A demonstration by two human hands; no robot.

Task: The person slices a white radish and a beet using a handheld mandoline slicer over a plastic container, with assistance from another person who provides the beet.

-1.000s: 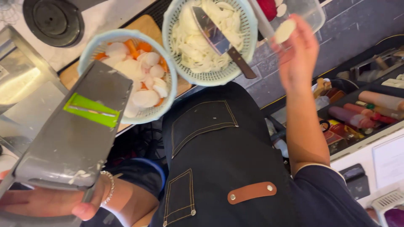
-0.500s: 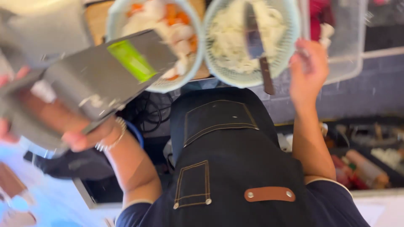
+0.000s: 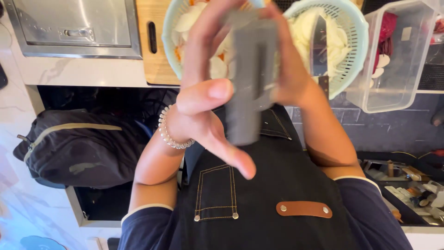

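At far left, under the bench (image 3: 69,74), a dark backpack (image 3: 78,146) slumped in the open recess, well apart from the hands. Above it, set into the bench top, a steel hatch (image 3: 74,28) with a small pull handle, and just beside that a wooden cutting board (image 3: 155,51) with a slot handle. Nearer the middle, the left hand (image 3: 208,115) raised close to the camera, a beaded bracelet (image 3: 171,136) at the wrist, thumb spread across the front and fingers curled up around the left edge of a grey slicer (image 3: 249,78). Held upright between both hands, edge-on and blurred, in front of the chest and a dark apron (image 3: 259,194) with a brown leather tab. Behind the slicer, a pale blue bowl (image 3: 169,37) of white and orange vegetable slices, mostly hidden by the fingers. On the slicer's other side, the right hand (image 3: 289,69) closed against its right edge, fingers pressed to the top. Further right, a pale green colander (image 3: 354,46) full of white shreds, with a knife (image 3: 319,46) lying across them, blade pointing away. Just beside the colander, a clear plastic tub (image 3: 393,69) with red and white pieces inside. At far right, low down, an open drawer (image 3: 407,180) of small assorted items, too small to tell apart.
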